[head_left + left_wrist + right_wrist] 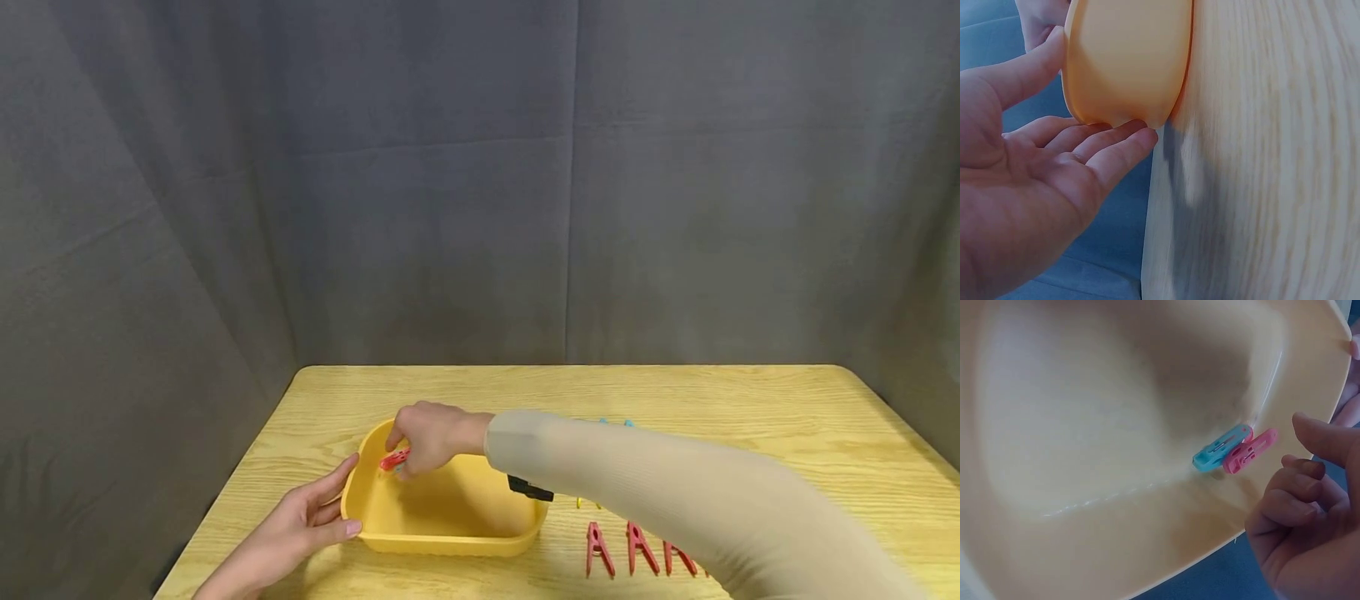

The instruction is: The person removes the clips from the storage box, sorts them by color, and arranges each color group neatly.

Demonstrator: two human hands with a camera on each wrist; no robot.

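Observation:
A yellow plastic tub (450,542) stands on the wooden table (750,417). My left hand (300,525) lies open with its straight fingers (1116,140) against the tub's left outer wall (1129,62). My right hand (427,437) reaches over the tub's far left corner, its fingers (1291,506) curled. Right by it a reddish-pink clothespin (393,460) (1250,450) and a blue clothespin (1219,450) sit side by side against the tub's inner wall (1116,425). The right wrist view shows a small gap between the thumb and the pink pin.
Three red clothespins (637,550) lie in a row on the table right of the tub, partly under my right sleeve (675,500). A yellow pin (585,502) and blue pins (615,422) peek out beside the arm. A grey curtain (480,208) backs the table.

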